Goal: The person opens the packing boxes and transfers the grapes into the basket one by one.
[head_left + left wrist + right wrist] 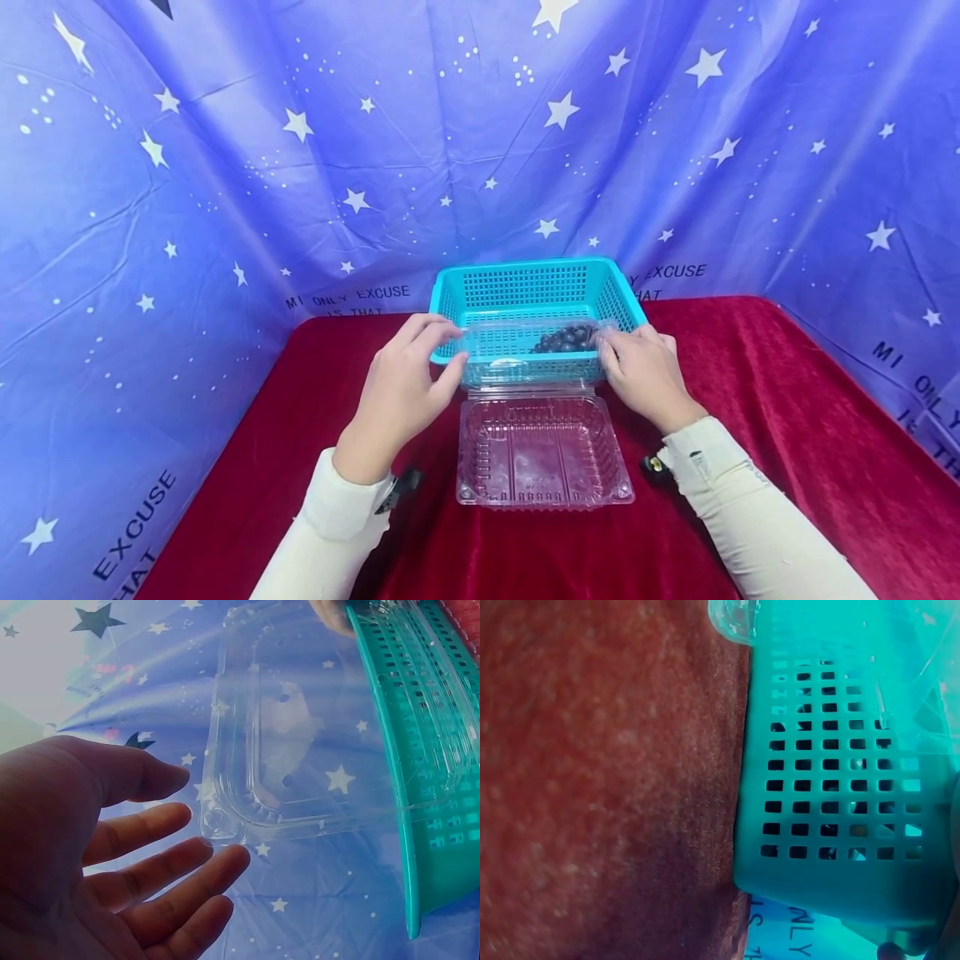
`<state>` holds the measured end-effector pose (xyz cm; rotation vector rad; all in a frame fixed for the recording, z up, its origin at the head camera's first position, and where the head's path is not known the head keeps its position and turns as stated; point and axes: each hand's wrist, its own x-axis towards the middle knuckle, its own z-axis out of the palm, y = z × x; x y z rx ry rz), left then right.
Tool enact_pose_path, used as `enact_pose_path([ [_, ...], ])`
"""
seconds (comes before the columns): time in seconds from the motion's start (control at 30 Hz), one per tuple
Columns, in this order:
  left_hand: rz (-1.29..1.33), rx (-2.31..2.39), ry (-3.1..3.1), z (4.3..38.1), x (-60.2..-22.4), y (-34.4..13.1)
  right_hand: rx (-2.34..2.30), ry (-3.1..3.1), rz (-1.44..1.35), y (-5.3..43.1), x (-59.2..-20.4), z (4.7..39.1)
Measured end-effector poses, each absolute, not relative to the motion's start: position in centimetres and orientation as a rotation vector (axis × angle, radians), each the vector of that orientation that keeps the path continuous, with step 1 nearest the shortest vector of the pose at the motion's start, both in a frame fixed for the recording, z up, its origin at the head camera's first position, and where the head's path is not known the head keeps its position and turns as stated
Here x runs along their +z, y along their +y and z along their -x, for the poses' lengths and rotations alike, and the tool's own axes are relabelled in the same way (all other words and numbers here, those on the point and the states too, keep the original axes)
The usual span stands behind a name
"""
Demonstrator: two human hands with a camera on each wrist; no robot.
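A clear plastic clamshell container lies unfolded, its base [543,450] flat on the cloth and its lid [232,772] raised against the front of a turquoise basket [528,271]. My left hand [401,387] is at the lid's left corner, thumb and fingers spread apart with the corner between them and not gripped. At the opposite corner, my right hand [645,371] pinches the lid's edge with curled fingers. Dark grapes [566,339] sit inside the basket on the right, seen through the lid. The right wrist view has mainly the basket's perforated side [829,787].
Red velvet cloth [750,400] covers the table under the container and basket. Behind it hangs a blue curtain [450,125] with white stars, close to the basket's far side. Dark wrist devices [401,487] show at both cuffs.
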<state>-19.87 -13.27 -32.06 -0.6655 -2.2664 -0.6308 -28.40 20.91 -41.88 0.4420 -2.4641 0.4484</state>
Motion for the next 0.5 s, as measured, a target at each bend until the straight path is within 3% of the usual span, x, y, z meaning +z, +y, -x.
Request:
enact_pose_path([
  [0.5, 0.655, -0.634, -2.290, 20.31, -32.43, -13.21, 0.438, -2.468, -0.446, 20.91, -41.85, 28.33],
])
